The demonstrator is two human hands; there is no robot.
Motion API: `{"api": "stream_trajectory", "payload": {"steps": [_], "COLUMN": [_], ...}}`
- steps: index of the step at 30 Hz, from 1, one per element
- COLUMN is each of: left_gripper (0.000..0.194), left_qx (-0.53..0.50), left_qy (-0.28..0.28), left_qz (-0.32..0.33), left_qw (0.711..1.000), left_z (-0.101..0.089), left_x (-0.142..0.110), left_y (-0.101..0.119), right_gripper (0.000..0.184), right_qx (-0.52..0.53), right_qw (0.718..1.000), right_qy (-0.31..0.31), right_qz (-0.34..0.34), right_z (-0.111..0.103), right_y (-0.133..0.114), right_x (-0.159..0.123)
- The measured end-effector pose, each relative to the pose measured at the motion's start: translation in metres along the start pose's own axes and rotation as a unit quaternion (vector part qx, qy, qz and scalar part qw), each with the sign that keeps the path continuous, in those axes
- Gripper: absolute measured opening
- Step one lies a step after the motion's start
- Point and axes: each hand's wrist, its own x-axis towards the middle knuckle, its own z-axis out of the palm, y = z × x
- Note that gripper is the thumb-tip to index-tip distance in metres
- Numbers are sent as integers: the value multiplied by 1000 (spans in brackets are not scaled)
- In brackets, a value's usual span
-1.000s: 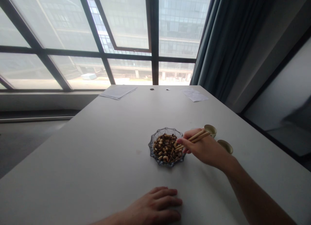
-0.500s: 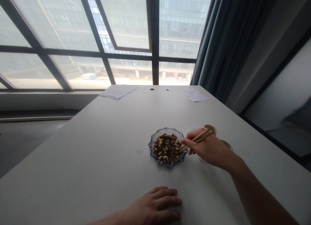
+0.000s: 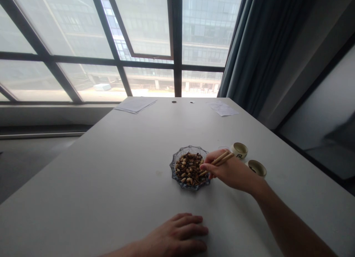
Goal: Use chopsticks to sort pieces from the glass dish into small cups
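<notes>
My right hand (image 3: 226,170) is closed around a pair of wooden chopsticks (image 3: 223,158), whose tips reach down into the right side of a scalloped glass bowl (image 3: 172,166). Mixed nuts and seeds (image 3: 189,168) fill the bowl: pale pistachio-like nuts among dark, striped seeds. Whether the tips pinch a piece is too small to tell. Just beyond my right wrist stand two small cream cups, one with a dark mark (image 3: 240,150) and a nearer one (image 3: 257,168) partly covered by the hand. My left hand (image 3: 177,234) lies flat on the table in front of the bowl, fingers spread, holding nothing.
The white table (image 3: 124,168) stretches toward a large window. Paper sheets (image 3: 135,105) lie at its far left corner and more paper (image 3: 224,108) at the far right. Two small round holes are near the far edge. A dark curtain (image 3: 249,46) hangs on the right.
My right hand has moved left with the chopsticks, farther over the bowl, uncovering more of the two cups. My left hand has stayed put.
</notes>
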Motion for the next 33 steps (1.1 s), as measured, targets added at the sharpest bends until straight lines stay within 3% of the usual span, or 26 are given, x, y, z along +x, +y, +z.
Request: {"api": "stream_trajectory", "payload": {"steps": [15,21,25,28,33], "left_gripper": [26,25,24,24,24], "left_qx": [1,2,0,-5,0], "left_qy": [-4,-9,-9,-4,-18], "left_qz": [-2,-5,-5,-5,-10], "left_qw": [1000,1000,1000,1000,1000], "left_z": [-3,-3,-2,-2,-5], "left_x": [0,0,-1,0,2], "left_y": [0,0,0,0,3], "right_gripper": [43,42,42,43,46], "right_qx": [17,8,-3,-15,-52], "right_qw": [1000,999,998,992,967], "right_qy": [16,34,63,119,220], "right_qz": [4,5,17,46,120], "right_z": [3,-5,-24,-49,-99], "right_y": [6,4,-6,-9,12], "right_x": [3,-1,-16,-36,-67]}}
